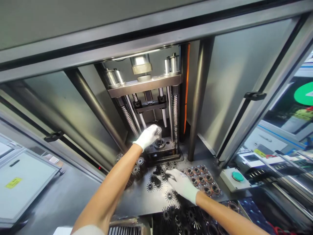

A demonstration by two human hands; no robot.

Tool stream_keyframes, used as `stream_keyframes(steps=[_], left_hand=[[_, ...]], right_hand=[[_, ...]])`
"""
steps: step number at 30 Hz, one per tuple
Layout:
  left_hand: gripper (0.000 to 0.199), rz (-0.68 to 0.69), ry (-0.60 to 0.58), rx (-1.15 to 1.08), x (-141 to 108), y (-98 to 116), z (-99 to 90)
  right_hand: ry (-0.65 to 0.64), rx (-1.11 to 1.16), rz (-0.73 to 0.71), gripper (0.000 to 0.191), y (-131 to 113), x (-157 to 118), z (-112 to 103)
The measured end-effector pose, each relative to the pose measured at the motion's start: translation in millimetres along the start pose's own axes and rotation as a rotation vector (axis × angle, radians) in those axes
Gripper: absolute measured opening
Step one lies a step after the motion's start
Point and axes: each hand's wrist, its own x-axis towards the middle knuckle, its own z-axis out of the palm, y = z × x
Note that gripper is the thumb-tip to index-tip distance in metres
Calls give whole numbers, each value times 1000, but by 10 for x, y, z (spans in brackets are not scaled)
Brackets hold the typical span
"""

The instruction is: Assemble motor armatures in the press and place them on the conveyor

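My left hand (148, 136), in a white glove, reaches into the press (146, 85), its fingers closed on a toothed metal disc (159, 130) at the top of the upright post on the lower plate. My right hand (182, 184), also gloved in white, is over the loose dark toothed discs (157, 185) on the metal table (137, 200). Its fingers are bent down among the discs, and their tips are hard to make out. Just right of that hand lies a clear tray (201, 179) of round copper-coloured parts.
Stacked toothed discs (136, 169) stand left of the press base. Dark round columns (199, 101) rise on both sides. A box with a green button (237, 176) sits at the right. More discs (171, 215) lie at the front edge.
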Motion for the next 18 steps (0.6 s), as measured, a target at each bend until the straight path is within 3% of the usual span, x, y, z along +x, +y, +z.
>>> stream_keyframes(steps=[4, 9, 11, 13, 15, 18], left_hand=[[20, -110, -84, 59, 175, -25, 133], [22, -237, -162, 88, 72, -37, 649], [24, -262, -169, 90, 26, 8, 775], [29, -270, -168, 87, -45, 71, 771], [42, -274, -159, 87, -233, 117, 638], [55, -268, -137, 79, -893, 99, 312]], right_hand=[[-105, -157, -156, 40, -66, 40, 59], [-294, -400, -369, 42, -393, 270, 60], [-338, -483, -479, 39, -531, 351, 94], [-394, -544, -541, 36, -649, 438, 172], [-431, -570, -537, 33, -733, 526, 286], [-437, -549, -468, 32, -757, 619, 477]])
